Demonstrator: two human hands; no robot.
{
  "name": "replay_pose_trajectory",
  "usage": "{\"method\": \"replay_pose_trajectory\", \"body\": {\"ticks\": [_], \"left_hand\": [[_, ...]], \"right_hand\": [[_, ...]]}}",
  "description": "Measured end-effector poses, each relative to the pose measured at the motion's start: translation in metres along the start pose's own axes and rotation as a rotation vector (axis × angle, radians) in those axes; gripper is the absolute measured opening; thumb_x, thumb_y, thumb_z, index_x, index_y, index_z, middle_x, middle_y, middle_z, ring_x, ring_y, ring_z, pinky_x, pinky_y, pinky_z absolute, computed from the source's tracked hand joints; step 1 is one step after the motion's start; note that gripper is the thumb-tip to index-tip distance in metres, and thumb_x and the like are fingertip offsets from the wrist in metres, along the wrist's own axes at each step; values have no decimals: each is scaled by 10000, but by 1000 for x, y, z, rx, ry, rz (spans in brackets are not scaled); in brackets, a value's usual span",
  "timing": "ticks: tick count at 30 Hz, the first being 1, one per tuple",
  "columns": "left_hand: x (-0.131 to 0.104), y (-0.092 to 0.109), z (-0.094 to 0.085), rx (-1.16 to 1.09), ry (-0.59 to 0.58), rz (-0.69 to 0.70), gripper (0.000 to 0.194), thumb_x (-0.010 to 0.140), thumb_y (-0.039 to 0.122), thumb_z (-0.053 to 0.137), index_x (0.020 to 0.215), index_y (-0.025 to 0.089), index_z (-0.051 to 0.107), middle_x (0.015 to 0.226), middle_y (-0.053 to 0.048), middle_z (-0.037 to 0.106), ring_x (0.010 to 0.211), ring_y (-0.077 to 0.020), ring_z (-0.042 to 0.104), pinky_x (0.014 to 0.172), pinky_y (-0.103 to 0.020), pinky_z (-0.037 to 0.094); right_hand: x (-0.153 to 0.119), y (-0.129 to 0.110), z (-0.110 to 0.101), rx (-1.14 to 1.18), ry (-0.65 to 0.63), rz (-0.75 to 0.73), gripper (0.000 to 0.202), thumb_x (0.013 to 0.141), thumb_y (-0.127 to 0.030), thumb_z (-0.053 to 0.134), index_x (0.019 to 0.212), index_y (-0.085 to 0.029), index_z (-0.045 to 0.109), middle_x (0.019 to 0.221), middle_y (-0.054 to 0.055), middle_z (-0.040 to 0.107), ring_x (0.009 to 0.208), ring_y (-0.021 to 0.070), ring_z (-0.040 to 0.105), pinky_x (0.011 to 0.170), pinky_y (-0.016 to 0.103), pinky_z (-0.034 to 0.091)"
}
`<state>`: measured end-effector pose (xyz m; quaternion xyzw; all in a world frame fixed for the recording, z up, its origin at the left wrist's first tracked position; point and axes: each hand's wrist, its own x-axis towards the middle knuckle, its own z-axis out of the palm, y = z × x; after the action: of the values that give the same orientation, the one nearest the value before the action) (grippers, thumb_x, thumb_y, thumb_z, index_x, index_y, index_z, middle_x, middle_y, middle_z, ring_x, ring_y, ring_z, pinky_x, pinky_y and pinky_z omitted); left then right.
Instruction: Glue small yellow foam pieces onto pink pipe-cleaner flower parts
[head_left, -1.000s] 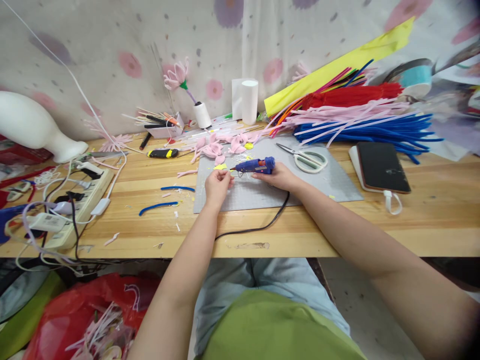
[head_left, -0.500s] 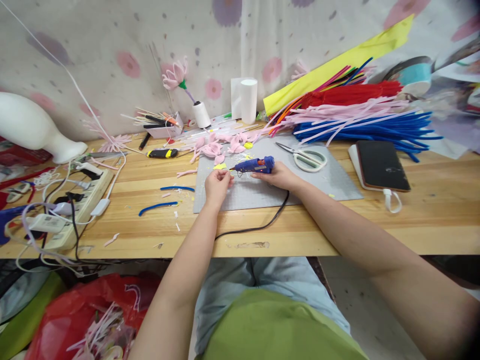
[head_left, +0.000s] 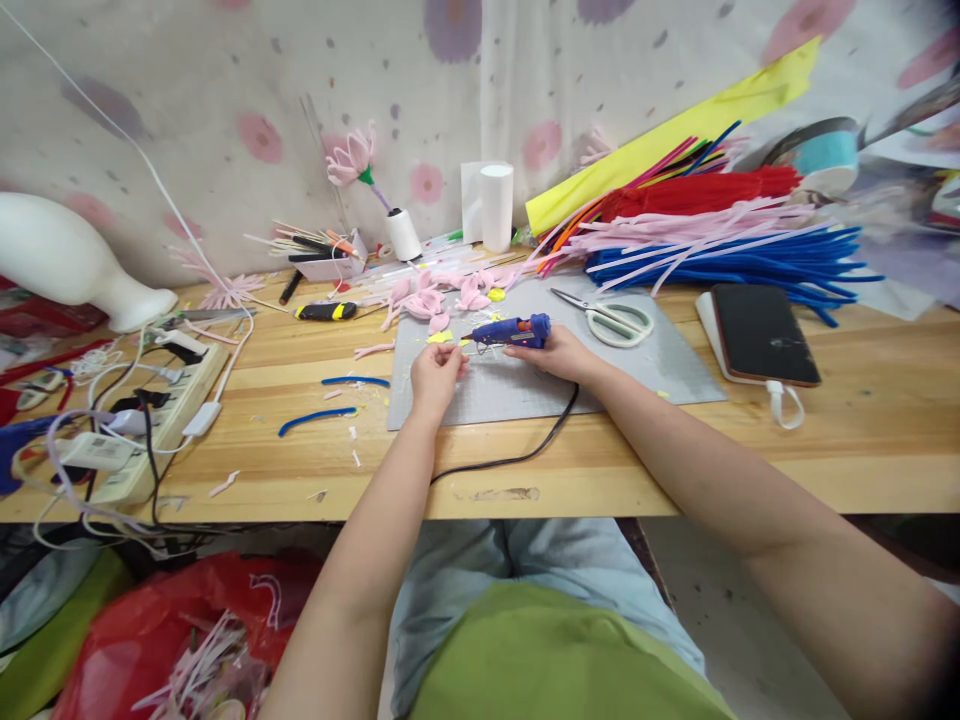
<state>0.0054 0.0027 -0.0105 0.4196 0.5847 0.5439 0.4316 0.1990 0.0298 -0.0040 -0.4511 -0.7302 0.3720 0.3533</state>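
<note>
The right hand has its fingers wrapped around a blue plastic glue gun, held over a flat gray mat on the brown wooden desk. The gun's tip points at the left hand, very near its fingers. Those fingers are pinched together, but what is between them is too small to tell. Fuzzy pink flower pieces lie just behind, and scissors with pale green handles lie beside the right hand.

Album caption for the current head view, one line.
The right hand holds a blue glue gun, its nozzle close to the left hand, over a grey mat.
</note>
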Motion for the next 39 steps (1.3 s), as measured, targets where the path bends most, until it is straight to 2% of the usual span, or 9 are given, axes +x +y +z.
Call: {"method": "replay_pose_trajectory", "body": {"ticks": [10, 12, 17, 19, 23, 28, 30, 34, 39], "left_hand": [[0, 1, 0, -56, -40, 44, 92, 721, 221, 636, 744, 158, 574, 615, 12, 640, 510, -84, 583, 532, -204, 464], [0, 1, -1, -81, -38, 63, 81, 727, 216, 626, 745, 157, 572, 621, 10, 645, 516, -79, 586, 534, -198, 470], [5, 0, -7, -111, 12, 79, 142, 714, 266, 651, 765, 156, 576, 647, 0, 661, 530, -79, 597, 549, -202, 486], [9, 3, -10, -131, 63, 50, 158, 709, 274, 658, 765, 153, 573, 655, -6, 663, 533, -82, 597, 557, -213, 492], [18, 20, -16, -149, 149, -32, 168, 699, 268, 669, 724, 144, 559, 648, -9, 655, 534, -79, 591, 577, -222, 497], [27, 40, -21, -142, 110, 9, 146, 699, 248, 662, 717, 137, 568, 641, -11, 658, 536, -75, 593, 576, -213, 499], [27, 38, -22, -149, 124, 10, 136, 701, 237, 659, 715, 136, 569, 630, -6, 654, 536, -76, 595, 571, -210, 496], [24, 18, -22, -186, 205, -27, 108, 708, 201, 649, 711, 135, 564, 608, 1, 642, 509, -80, 587, 541, -211, 485], [22, 4, -26, -240, 230, 35, 111, 708, 207, 648, 731, 135, 567, 606, 3, 644, 491, -77, 576, 516, -204, 483]], "right_hand": [[2, 9, -5, -98, 92, -5, 458, 674, -561, 626, 882, -158, 689, 725, 30, 643, 682, 176, 551, 650, 295, 430], [4, 13, -10, -141, 165, 37, 441, 663, -558, 638, 838, -157, 691, 711, 39, 642, 691, 197, 562, 661, 319, 436], [13, 26, -23, -120, 461, 143, 419, 659, -561, 647, 783, -161, 661, 698, 78, 637, 749, 251, 587, 692, 378, 458], [16, 31, -26, -105, 515, 194, 415, 666, -562, 644, 751, -157, 643, 667, 90, 618, 761, 263, 594, 698, 390, 465], [18, 33, -26, -188, 497, 220, 411, 662, -542, 659, 776, -147, 642, 706, 115, 636, 817, 293, 610, 743, 416, 462], [22, 33, -29, -325, 455, 298, 421, 678, -544, 645, 791, -138, 649, 752, 141, 655, 845, 311, 617, 749, 421, 455], [25, 34, -30, -381, 449, 325, 419, 686, -544, 633, 793, -139, 640, 761, 136, 650, 836, 302, 612, 739, 416, 452], [22, 33, -31, -463, 463, 239, 440, 668, -526, 651, 879, -144, 603, 861, 124, 638, 838, 260, 580, 735, 388, 439], [2, 14, -44, -676, 486, 154, 478, 639, -499, 690, 934, -149, 549, 959, 144, 599, 890, 254, 533, 710, 345, 405]]}}
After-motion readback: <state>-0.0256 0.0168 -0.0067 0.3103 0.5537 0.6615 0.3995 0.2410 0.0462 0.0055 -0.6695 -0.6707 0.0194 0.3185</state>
